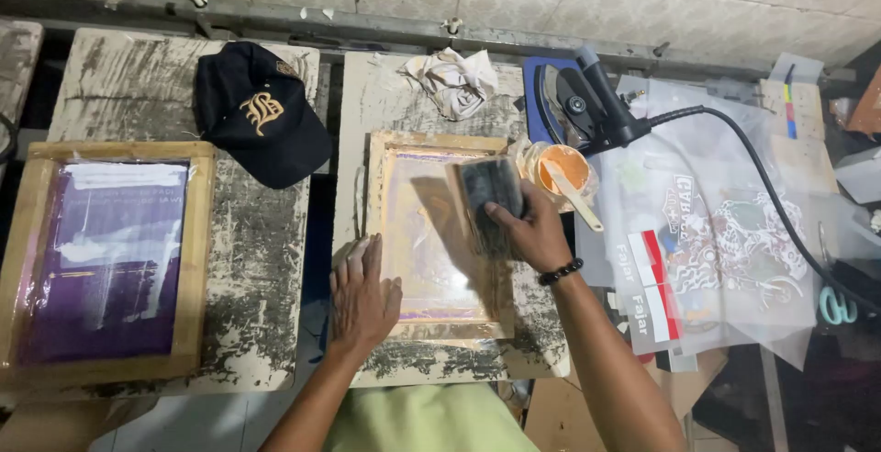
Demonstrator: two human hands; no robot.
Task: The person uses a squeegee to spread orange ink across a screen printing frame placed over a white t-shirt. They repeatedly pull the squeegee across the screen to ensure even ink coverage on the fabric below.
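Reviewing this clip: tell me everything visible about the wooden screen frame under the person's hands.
The wooden screen frame is a pale rectangle holding a shiny, pinkish translucent mesh. It lies flat on a paint-stained board. The left hand presses flat on its lower left edge; the right hand holds a dark squeegee against the mesh near its upper right. An orange ink cup sits just past its right corner.

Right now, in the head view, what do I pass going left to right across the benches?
Purple-meshed wooden frame → black cap → left hand → right hand gripping a dark squeegee → printed transfer sheets → scissors.
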